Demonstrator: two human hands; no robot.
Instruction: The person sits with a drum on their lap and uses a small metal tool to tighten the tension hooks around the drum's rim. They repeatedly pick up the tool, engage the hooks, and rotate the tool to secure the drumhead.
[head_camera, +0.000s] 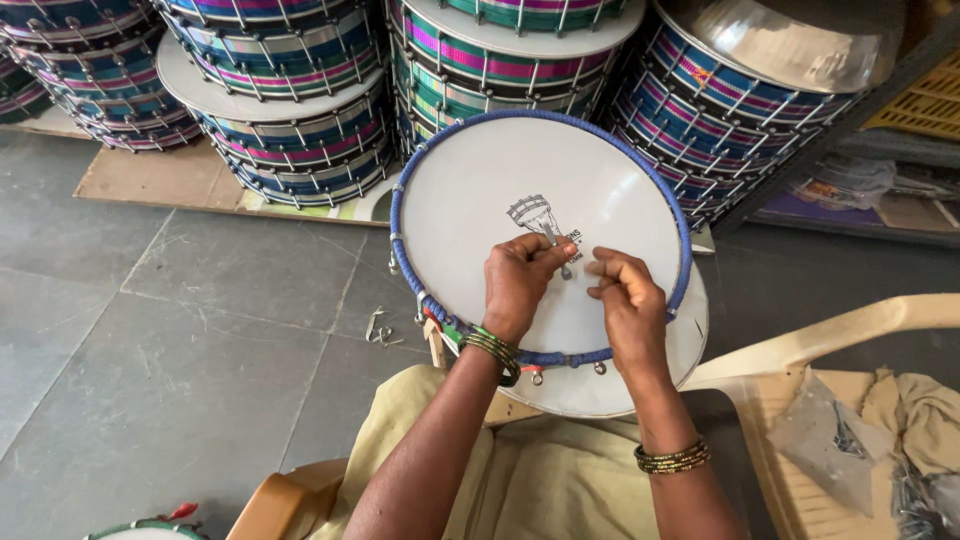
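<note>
We pinch a small metal piece (563, 252) between left hand (520, 285) and right hand (625, 300) (both closed on it) over the white drumhead (480, 200).

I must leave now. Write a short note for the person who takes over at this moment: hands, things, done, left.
Left hand: closed on a small metal piece over the drum head.
Right hand: fingers pinched beside it; what it holds is too small to tell.
Drum: tilted on the lap, blue rim toward the stacked drums.
Done: rim lacing looks in place.
Left: cannot tell; loose hooks lie on the floor.
</note>
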